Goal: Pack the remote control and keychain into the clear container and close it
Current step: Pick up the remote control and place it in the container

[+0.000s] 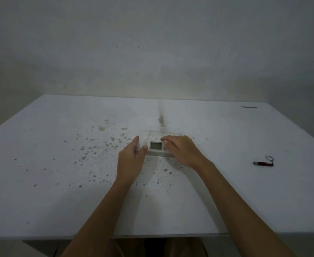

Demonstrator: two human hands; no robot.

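Observation:
A clear container (147, 134) sits in the middle of the white table (59, 182). Inside it lies a white remote control (156, 146) with a small grey screen facing up. My left hand (131, 160) grips the container's left end, thumb at the front and fingers behind. My right hand (182, 151) lies over the remote's right part with its fingers curled onto it, hiding that end. The keychain (263, 163), a red fob with a metal ring, lies on the table far to the right, away from both hands. No lid can be made out.
The tabletop is speckled with grey stains around the container. A small dark strip (248, 107) lies near the back right corner. A plain wall stands behind the table, and the table's front edge is close to my body.

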